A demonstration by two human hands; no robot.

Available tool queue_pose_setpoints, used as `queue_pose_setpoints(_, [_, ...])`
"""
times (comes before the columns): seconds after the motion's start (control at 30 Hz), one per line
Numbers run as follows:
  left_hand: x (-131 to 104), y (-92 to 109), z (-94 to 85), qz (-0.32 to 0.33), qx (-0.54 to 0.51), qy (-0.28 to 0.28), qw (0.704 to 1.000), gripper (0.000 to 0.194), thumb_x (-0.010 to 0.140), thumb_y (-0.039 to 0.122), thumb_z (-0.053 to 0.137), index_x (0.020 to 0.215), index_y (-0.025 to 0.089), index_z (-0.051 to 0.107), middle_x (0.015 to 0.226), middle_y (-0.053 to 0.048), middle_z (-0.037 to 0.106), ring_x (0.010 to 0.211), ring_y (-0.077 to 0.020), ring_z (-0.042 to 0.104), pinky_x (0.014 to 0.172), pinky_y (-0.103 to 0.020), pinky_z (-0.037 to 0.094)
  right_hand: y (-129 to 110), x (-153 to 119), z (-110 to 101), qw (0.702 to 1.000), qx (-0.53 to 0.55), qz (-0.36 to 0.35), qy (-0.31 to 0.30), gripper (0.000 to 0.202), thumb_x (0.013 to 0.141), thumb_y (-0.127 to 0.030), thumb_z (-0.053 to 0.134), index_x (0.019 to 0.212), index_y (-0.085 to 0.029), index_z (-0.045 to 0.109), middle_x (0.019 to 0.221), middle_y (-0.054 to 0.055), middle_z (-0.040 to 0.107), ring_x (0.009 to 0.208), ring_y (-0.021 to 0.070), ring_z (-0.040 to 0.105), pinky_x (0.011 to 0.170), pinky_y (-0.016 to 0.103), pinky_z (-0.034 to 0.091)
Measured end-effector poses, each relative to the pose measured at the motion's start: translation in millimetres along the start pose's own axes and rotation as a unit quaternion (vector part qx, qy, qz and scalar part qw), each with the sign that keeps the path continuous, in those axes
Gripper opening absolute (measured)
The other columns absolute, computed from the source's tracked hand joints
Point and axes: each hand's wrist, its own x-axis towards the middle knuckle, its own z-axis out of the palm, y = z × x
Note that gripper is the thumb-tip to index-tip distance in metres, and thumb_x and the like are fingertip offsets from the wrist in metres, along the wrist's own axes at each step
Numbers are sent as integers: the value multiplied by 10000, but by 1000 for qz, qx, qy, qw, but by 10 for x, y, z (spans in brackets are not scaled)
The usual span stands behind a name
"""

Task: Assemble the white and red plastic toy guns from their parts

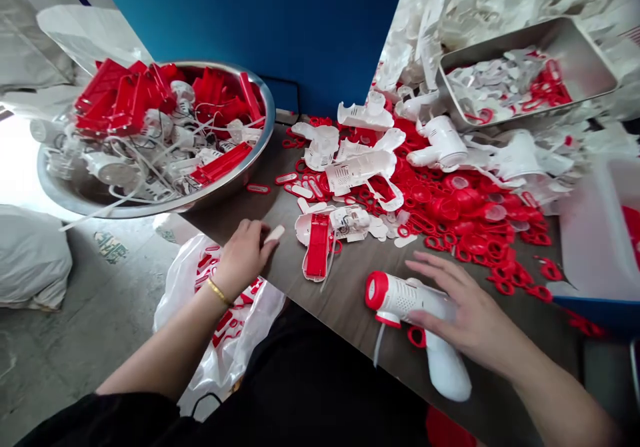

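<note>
My left hand (244, 255) pinches a small white rounded plastic strip (275, 234) over the table's near left edge. My right hand (463, 300) is spread over a white toy gun (415, 297) with a red ring at its front end. Its thumb lies across the gun's body and the other fingers stretch out beyond it. The gun lies on its side, white handle (447, 367) towards me, with a red trigger (416, 335) below the body. Between my hands lies an open gun half-shell (303, 228) holding a red battery box (317, 247) and wiring.
At the left stands a steel basin (267, 110) heaped with red boxes and wired white parts. White shells (360, 170) and red rings (465, 240) cover the table's back. A metal tray (595, 67) and a translucent bin (585, 233) stand right. Below hangs a plastic bag (175, 300).
</note>
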Motion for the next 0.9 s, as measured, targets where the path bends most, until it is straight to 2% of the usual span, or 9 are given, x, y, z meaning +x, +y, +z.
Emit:
queue_pose_setpoints(0.1, [125,6,48,46,-19,-9,999,207,890,341,524,805,164,589,769,-28,555,673,-152,537,620,-275,434,-466,349,23,996,76,-7,39,349,849,-456,588,1121,-242,635,1130,94,657,1044,257,621,939,458,486])
queue_pose_setpoints(0.2, [79,302,28,204,-113,93,968,80,881,195,525,848,178,595,829,-29,575,736,-129,556,657,-246,460,-888,630,89,962,271,35,-15,304,853,-456,586,1043,-225,638,946,54,691,765,166,661,705,322,551])
queue_pose_setpoints(0.37, [-110,868,-12,389,-270,114,873,213,833,88,573,1002,216,590,997,-43,585,897,-126,592,788,-245,505,-997,499,55,872,458,161,-54,284,778,-460,671,839,-188,615,678,-1,662,568,125,635,515,236,517])
queue_pose_setpoints(0.47, [-171,1099,40,297,-486,-82,818,318,843,206,601,1147,199,507,1073,-91,594,866,-148,631,738,-279,545,-878,112,-67,914,370,158,49,207,792,-395,682,878,-209,650,743,13,700,629,141,664,559,242,542])
queue_pose_setpoints(0.57, [-221,1280,110,137,-612,-364,688,244,880,380,578,956,158,514,742,-30,622,588,-108,607,538,-223,512,-771,-272,-160,950,241,144,140,161,793,-355,695,897,-234,680,799,22,716,686,160,673,633,262,552])
queue_pose_setpoints(0.63, [-258,1374,168,89,-626,-424,648,310,888,455,558,819,160,493,611,0,593,511,-101,582,505,-218,494,-689,-433,-189,946,251,170,118,171,806,-383,679,875,-227,673,745,21,704,645,163,663,607,266,547])
queue_pose_setpoints(0.7, [-292,1431,259,132,-613,-383,679,318,878,467,574,824,158,522,696,-35,647,611,-133,634,611,-275,540,-580,-495,-197,936,286,193,64,207,842,-422,625,824,-218,656,710,21,681,636,163,651,588,265,537])
queue_pose_setpoints(0.77, [-313,1446,394,225,-538,-285,760,349,828,476,642,953,155,581,987,-121,678,929,-220,655,853,-393,531,-453,-477,-195,948,250,193,42,240,859,-432,584,767,-219,643,803,39,670,746,179,648,673,296,538])
queue_pose_setpoints(0.9, [-321,1408,681,279,-344,-171,880,672,792,511,665,1317,155,441,1380,-191,459,1298,-301,422,1073,-495,370,-232,-384,-203,978,97,181,30,220,834,-417,566,733,-237,643,1022,62,611,996,240,583,908,433,465])
